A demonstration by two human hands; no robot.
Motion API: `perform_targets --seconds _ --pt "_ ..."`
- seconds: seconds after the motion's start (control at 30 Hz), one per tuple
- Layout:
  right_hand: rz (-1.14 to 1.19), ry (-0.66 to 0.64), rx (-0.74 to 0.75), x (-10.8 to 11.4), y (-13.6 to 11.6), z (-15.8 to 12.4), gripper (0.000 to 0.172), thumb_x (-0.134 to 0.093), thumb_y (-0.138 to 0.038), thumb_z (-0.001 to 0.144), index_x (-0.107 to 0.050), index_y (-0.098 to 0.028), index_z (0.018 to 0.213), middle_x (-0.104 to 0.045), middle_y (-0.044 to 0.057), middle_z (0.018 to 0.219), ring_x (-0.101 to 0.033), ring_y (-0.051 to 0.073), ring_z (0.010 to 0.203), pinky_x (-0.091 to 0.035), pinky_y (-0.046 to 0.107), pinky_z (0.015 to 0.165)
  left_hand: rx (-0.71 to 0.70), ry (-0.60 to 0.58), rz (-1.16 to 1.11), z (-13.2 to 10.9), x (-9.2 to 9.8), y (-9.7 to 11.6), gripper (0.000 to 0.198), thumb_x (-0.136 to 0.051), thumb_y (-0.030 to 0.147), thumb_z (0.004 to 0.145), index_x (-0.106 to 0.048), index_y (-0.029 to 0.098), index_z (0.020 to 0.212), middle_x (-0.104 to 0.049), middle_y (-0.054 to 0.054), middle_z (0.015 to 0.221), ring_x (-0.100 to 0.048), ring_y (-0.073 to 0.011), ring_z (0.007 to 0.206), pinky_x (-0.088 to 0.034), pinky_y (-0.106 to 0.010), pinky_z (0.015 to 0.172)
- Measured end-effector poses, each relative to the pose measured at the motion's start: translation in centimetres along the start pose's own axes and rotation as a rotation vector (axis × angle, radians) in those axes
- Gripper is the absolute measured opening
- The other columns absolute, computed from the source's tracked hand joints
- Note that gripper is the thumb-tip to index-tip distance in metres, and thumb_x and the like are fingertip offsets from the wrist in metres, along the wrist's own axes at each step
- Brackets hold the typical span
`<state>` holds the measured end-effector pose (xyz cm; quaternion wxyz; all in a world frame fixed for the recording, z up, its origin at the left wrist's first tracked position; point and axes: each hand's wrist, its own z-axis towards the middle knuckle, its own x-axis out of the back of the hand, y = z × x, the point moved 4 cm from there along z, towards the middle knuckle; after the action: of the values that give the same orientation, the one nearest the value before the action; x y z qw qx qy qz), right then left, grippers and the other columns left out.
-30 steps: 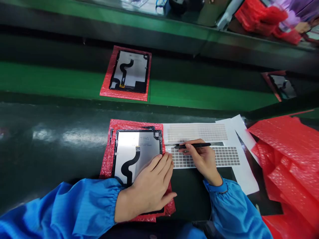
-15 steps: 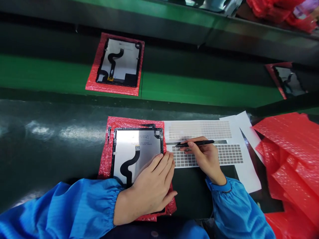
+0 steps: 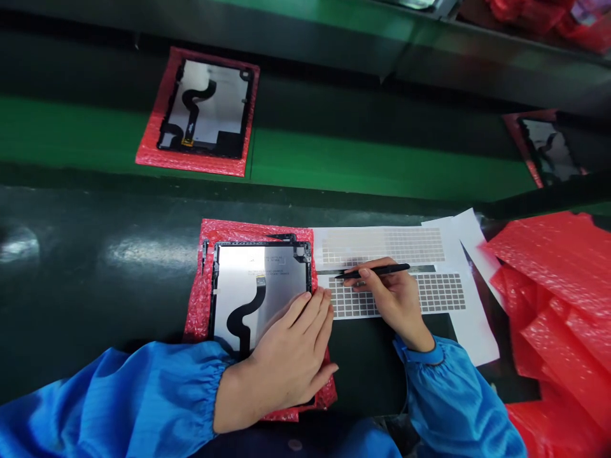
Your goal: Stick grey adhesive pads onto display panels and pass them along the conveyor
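Note:
My left hand (image 3: 291, 356) lies flat with its fingers stretched over the lower right of a display panel (image 3: 281, 286). The panel shows a silver back, a dark frame and a curved black flex cable (image 3: 245, 315). It rests on a red bubble-wrap bag (image 3: 196, 305). To the right, my right hand (image 3: 389, 292) pinches slender black tweezers (image 3: 382, 270) like a pen. Their tip points left, at the upper left of a grid of small grey stickers (image 3: 442, 292) on a white sheet. Whether the tip holds a sticker is too small to tell.
A similar panel (image 3: 217, 117) on red bubble wrap lies on the green conveyor belt (image 3: 334, 162) beyond the bench. Another panel (image 3: 551, 149) is at the far right. Red bubble-wrap bags (image 3: 563, 299) are piled on the right, beside white sheets (image 3: 470, 331).
The panel on the green belt has shifted left, and the far-right one slightly left. Both hands and the tweezers stay almost in place.

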<state>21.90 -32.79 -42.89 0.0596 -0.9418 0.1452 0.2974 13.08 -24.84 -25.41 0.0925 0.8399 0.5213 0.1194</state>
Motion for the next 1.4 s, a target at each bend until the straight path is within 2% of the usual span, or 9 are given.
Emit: perform_targets --seconds 0.3,0.47,0.53,0.6,0.63,0.7,0.93,1.2,1.4 --pt "0.087 0.046 0.001 0.0 -1.5 0.1 0.03 -0.079 -0.049 0.089 -0.071 -0.02 0.089 -0.082 0.007 0.082 -0.082 0.025 0.067 -0.07 0.035 0.06 0.009 0.0 -0.003 0.3 -0.2 0.0 0.076 -0.04 0.056 0.102 -0.056 -0.005 0.144 -0.05 -0.03 0.154 -0.045 -0.0405 0.146 -0.023 -0.05 0.124" --pt "0.159 0.019 -0.011 -1.5 -2.1 0.3 0.029 -0.077 -0.048 0.091 -0.07 -0.021 0.092 -0.082 0.006 0.081 -0.083 0.027 0.069 -0.071 0.038 0.062 -0.058 0.068 0.011 -0.8 2.6 0.2 0.074 -0.039 0.056 0.105 -0.055 -0.003 0.145 -0.05 -0.026 0.155 -0.042 -0.0396 0.148 -0.03 -0.049 0.121" --pt "0.198 -0.027 -0.033 -2.7 -2.0 0.4 0.031 -0.078 -0.051 0.09 -0.068 -0.022 0.092 -0.082 0.005 0.081 -0.083 0.028 0.072 -0.071 0.039 0.062 -0.071 0.129 0.013 -1.7 3.8 0.3 0.065 -0.043 0.05 0.105 -0.06 -0.001 0.141 -0.063 -0.022 0.142 -0.055 -0.0359 0.134 -0.041 -0.046 0.11" --pt "0.225 -0.057 -0.044 -3.6 -2.0 0.3 0.032 -0.078 -0.053 0.089 -0.068 -0.023 0.091 -0.081 0.005 0.08 -0.083 0.028 0.073 -0.071 0.04 0.063 -0.01 0.144 0.001 -2.6 4.2 0.1 0.056 -0.047 0.045 0.104 -0.064 0.001 0.135 -0.073 -0.016 0.113 -0.068 -0.0297 0.103 -0.051 -0.042 0.089" --pt "0.235 -0.063 -0.044 -4.0 -1.9 0.2 0.032 -0.079 -0.053 0.088 -0.068 -0.023 0.09 -0.081 0.005 0.08 -0.083 0.029 0.072 -0.071 0.04 0.062 0.037 0.123 -0.002 -2.9 4.0 -0.2 0.054 -0.048 0.043 0.104 -0.065 0.002 0.134 -0.072 -0.013 0.1 -0.068 -0.0269 0.089 -0.052 -0.04 0.079" --pt "0.251 -0.06 -0.035 -4.3 -1.8 -0.2 0.03 -0.079 -0.051 0.089 -0.069 -0.023 0.089 -0.081 0.005 0.079 -0.083 0.028 0.07 -0.071 0.04 0.061 0.112 0.063 0.007 -3.2 3.3 -0.6 0.052 -0.048 0.04 0.103 -0.062 0.002 0.136 -0.068 -0.01 0.09 -0.065 -0.0251 0.078 -0.051 -0.038 0.068" --pt "0.265 -0.076 -0.006 -4.2 -1.3 -1.4 0.02 -0.078 -0.042 0.092 -0.073 -0.023 0.089 -0.082 0.004 0.082 -0.083 0.025 0.072 -0.072 0.036 0.064 0.131 -0.041 -0.001 -3.2 2.0 -1.1 0.053 -0.047 0.041 0.104 -0.055 0.005 0.143 -0.066 -0.01 0.099 -0.066 -0.026 0.088 -0.053 -0.034 0.061" --pt "0.29 -0.068 0.07 -4.4 -1.1 -1.5 0.007 -0.076 -0.03 0.095 -0.075 -0.024 0.093 -0.082 0.002 0.083 -0.083 0.021 0.075 -0.071 0.028 0.063 0.123 -0.042 -0.004 -3.3 1.5 -1.2 0.065 -0.048 0.045 0.104 -0.048 -0.003 0.147 -0.068 -0.017 0.109 -0.066 -0.0271 0.093 -0.055 -0.036 0.067" --pt "0.269 -0.069 0.064 -4.4 -0.7 -1.5 0.004 -0.075 -0.027 0.096 -0.075 -0.023 0.095 -0.081 0.002 0.085 -0.083 0.021 0.077 -0.072 0.03 0.069 0.125 -0.048 -0.001 -3.2 1.7 -1.4 0.064 -0.049 0.044 0.103 -0.049 -0.003 0.147 -0.069 -0.015 0.106 -0.066 -0.0259 0.09 -0.052 -0.034 0.063"
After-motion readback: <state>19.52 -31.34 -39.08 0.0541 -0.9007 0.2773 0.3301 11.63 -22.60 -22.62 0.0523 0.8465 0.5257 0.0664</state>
